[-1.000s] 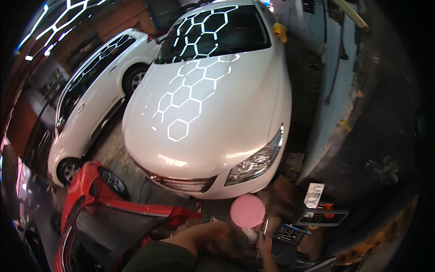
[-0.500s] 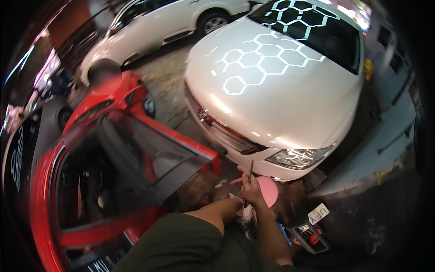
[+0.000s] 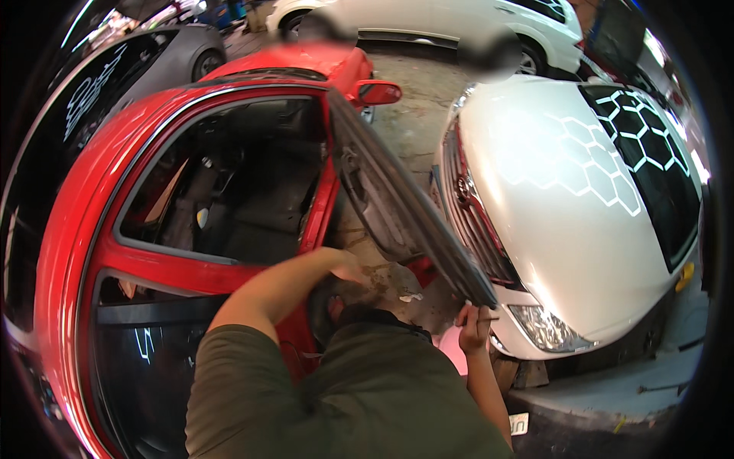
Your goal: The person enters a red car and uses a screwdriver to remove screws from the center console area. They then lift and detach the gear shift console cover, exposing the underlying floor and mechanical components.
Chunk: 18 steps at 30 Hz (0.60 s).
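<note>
My left hand (image 3: 348,267) is bent inward beside the sill of the red car (image 3: 191,262), smeared by motion, so its fingers do not show clearly. My right hand (image 3: 475,327) is closed round a thin dark rod (image 3: 486,318), which I cannot name more exactly. It is right by the outer end of the red car's open door (image 3: 409,218); whether it touches the door edge I cannot tell. The door stands swung out between my body and the white car (image 3: 527,176). Inside the red car, the dark front seat (image 3: 264,195) shows through the window opening.
The white car's headlight (image 3: 547,327) and grille (image 3: 475,206) are close to the door. A pink round object (image 3: 453,350) is below my right hand. Another white vehicle (image 3: 428,19) and a grey car (image 3: 145,65) stand behind. Two people with blurred heads are farther off.
My view has turned left, toward the red car. My hands, close together before, are now apart: the left beside the red car's sill, the right by the door's end with the thin rod.
</note>
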Each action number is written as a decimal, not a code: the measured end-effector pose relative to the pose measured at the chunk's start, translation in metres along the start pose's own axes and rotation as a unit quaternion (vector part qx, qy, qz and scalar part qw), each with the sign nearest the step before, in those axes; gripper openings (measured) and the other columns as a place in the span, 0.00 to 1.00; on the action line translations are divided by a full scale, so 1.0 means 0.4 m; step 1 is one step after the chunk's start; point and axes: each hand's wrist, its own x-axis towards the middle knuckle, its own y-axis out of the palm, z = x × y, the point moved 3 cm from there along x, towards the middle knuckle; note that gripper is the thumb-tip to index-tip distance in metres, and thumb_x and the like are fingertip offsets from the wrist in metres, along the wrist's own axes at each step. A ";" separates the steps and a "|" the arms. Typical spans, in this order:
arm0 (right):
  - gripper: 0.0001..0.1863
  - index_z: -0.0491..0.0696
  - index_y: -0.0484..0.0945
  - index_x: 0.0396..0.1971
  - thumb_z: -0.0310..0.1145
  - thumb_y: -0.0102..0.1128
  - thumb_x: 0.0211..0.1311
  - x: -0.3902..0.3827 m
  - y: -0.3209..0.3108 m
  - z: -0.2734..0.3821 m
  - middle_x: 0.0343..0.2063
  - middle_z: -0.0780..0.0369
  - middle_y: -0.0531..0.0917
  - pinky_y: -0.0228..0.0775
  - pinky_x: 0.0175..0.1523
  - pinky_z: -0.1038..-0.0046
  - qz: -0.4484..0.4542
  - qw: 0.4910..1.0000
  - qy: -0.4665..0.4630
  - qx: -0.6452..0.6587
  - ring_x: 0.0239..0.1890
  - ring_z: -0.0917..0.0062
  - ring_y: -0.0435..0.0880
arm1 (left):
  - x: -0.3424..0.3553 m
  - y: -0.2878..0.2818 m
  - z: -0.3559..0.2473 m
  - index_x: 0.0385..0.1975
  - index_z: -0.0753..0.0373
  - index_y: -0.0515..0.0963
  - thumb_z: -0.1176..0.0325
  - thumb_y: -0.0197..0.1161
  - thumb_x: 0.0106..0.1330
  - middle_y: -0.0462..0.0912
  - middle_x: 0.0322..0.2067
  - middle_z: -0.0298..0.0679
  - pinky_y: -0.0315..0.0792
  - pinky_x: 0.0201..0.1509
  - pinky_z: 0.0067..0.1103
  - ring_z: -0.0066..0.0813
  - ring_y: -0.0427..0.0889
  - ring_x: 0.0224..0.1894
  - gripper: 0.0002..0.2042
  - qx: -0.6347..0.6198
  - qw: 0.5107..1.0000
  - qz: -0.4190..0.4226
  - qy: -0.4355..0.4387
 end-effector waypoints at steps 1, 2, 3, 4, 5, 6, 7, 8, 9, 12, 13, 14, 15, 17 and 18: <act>0.17 0.43 0.73 0.56 0.38 0.40 0.83 -0.022 0.015 -0.016 0.26 0.59 0.83 0.60 0.24 0.82 0.032 0.997 -0.026 -0.069 0.17 0.87 0.65 | -0.079 0.012 0.130 0.53 0.66 0.82 0.36 0.51 0.71 0.82 0.56 0.54 0.70 0.64 0.38 0.53 0.77 0.63 0.34 -0.019 0.995 -0.081 -0.045; 0.17 0.43 0.74 0.54 0.39 0.40 0.83 -0.006 0.050 -0.012 0.26 0.60 0.83 0.59 0.24 0.82 0.074 0.997 0.035 -0.011 0.17 0.88 0.65 | -0.154 0.022 0.242 0.56 0.65 0.81 0.37 0.52 0.71 0.81 0.57 0.55 0.68 0.67 0.46 0.53 0.77 0.64 0.34 -0.017 0.983 -0.026 -0.179; 0.18 0.43 0.76 0.52 0.40 0.41 0.83 0.012 0.084 -0.003 0.26 0.61 0.84 0.59 0.24 0.82 0.109 0.988 0.101 0.044 0.17 0.89 0.65 | -0.217 0.064 0.339 0.57 0.65 0.81 0.37 0.54 0.70 0.81 0.57 0.55 0.64 0.65 0.58 0.55 0.77 0.64 0.34 -0.003 0.965 -0.056 -0.255; 0.19 0.44 0.77 0.51 0.41 0.41 0.83 0.032 0.118 0.012 0.26 0.62 0.84 0.59 0.24 0.82 0.138 0.972 0.168 0.092 0.17 0.89 0.65 | -0.273 0.105 0.422 0.58 0.65 0.81 0.37 0.56 0.69 0.82 0.57 0.54 0.59 0.63 0.71 0.56 0.77 0.64 0.34 0.011 0.940 -0.082 -0.330; 0.19 0.44 0.77 0.50 0.42 0.41 0.83 0.059 0.159 0.019 0.26 0.62 0.84 0.60 0.24 0.82 0.186 0.961 0.196 0.060 0.17 0.89 0.66 | -0.326 0.133 0.473 0.58 0.65 0.81 0.39 0.59 0.68 0.82 0.58 0.54 0.63 0.65 0.64 0.54 0.78 0.63 0.34 0.001 0.925 -0.055 -0.377; 0.19 0.44 0.77 0.49 0.42 0.42 0.83 0.086 0.206 0.025 0.25 0.63 0.84 0.60 0.24 0.82 0.236 0.945 0.224 0.028 0.16 0.89 0.68 | -0.325 0.192 0.554 0.58 0.64 0.81 0.40 0.59 0.68 0.81 0.58 0.54 0.64 0.66 0.61 0.53 0.79 0.63 0.33 -0.054 0.925 -0.079 -0.367; 0.17 0.43 0.82 0.45 0.41 0.50 0.78 0.117 0.277 0.043 0.23 0.62 0.84 0.72 0.36 0.72 0.279 0.925 0.258 -0.004 0.26 0.80 0.81 | -0.337 0.289 0.654 0.58 0.63 0.81 0.40 0.59 0.68 0.81 0.59 0.54 0.64 0.68 0.59 0.52 0.79 0.64 0.32 -0.112 0.918 -0.102 -0.368; 0.16 0.43 0.81 0.46 0.40 0.53 0.77 0.131 0.318 0.028 0.23 0.63 0.84 0.70 0.32 0.74 0.336 0.901 0.273 -0.025 0.24 0.81 0.79 | -0.341 0.310 0.670 0.58 0.63 0.81 0.41 0.60 0.68 0.80 0.60 0.53 0.65 0.69 0.56 0.51 0.79 0.64 0.31 -0.162 0.915 -0.127 -0.347; 0.15 0.43 0.79 0.47 0.39 0.55 0.75 0.142 0.362 -0.011 0.24 0.64 0.84 0.68 0.28 0.76 0.394 0.872 0.288 -0.045 0.22 0.82 0.78 | -0.329 0.330 0.677 0.60 0.62 0.79 0.41 0.60 0.69 0.81 0.59 0.53 0.66 0.70 0.50 0.48 0.80 0.63 0.31 -0.207 0.902 -0.147 -0.349; 0.10 0.41 0.81 0.42 0.30 0.66 0.64 0.167 0.490 -0.086 0.25 0.63 0.84 0.71 0.24 0.71 0.464 0.787 0.406 -0.032 0.19 0.79 0.77 | -0.389 0.305 0.618 0.63 0.62 0.75 0.40 0.61 0.68 0.81 0.59 0.51 0.67 0.67 0.53 0.51 0.81 0.61 0.34 -0.178 0.890 -0.170 -0.384; 0.10 0.40 0.82 0.40 0.28 0.67 0.62 0.164 0.537 -0.112 0.25 0.63 0.84 0.71 0.25 0.70 0.478 0.772 0.419 -0.038 0.19 0.78 0.78 | -0.405 0.330 0.630 0.64 0.61 0.74 0.39 0.61 0.67 0.80 0.59 0.51 0.67 0.66 0.54 0.52 0.80 0.61 0.34 -0.179 0.881 -0.203 -0.388; 0.09 0.40 0.82 0.39 0.27 0.68 0.60 0.168 0.571 -0.151 0.24 0.62 0.84 0.71 0.25 0.69 0.484 0.759 0.432 -0.050 0.20 0.78 0.78 | -0.400 0.349 0.644 0.64 0.60 0.73 0.39 0.62 0.67 0.79 0.59 0.50 0.67 0.66 0.54 0.52 0.79 0.62 0.35 -0.179 0.873 -0.240 -0.385; 0.10 0.40 0.83 0.39 0.27 0.69 0.59 0.184 0.608 -0.208 0.24 0.61 0.84 0.72 0.25 0.69 0.500 0.749 0.431 -0.065 0.20 0.77 0.78 | -0.393 0.344 0.663 0.65 0.60 0.72 0.39 0.62 0.67 0.79 0.60 0.50 0.67 0.65 0.55 0.52 0.79 0.62 0.35 -0.178 0.864 -0.278 -0.381; 0.11 0.40 0.84 0.39 0.26 0.70 0.57 0.166 0.631 -0.308 0.23 0.60 0.83 0.72 0.25 0.67 0.533 0.716 0.439 -0.097 0.20 0.75 0.79 | -0.375 0.301 0.634 0.66 0.58 0.71 0.40 0.62 0.67 0.77 0.61 0.49 0.66 0.65 0.55 0.52 0.77 0.63 0.35 -0.209 0.861 -0.288 -0.363; 0.04 0.41 0.78 0.25 0.21 0.66 0.55 0.198 0.686 -0.266 0.20 0.64 0.78 0.76 0.29 0.67 0.520 0.708 0.460 -0.126 0.25 0.74 0.83 | -0.378 0.305 0.630 0.66 0.58 0.71 0.40 0.62 0.67 0.76 0.61 0.49 0.65 0.65 0.56 0.52 0.76 0.64 0.34 -0.224 0.856 -0.284 -0.369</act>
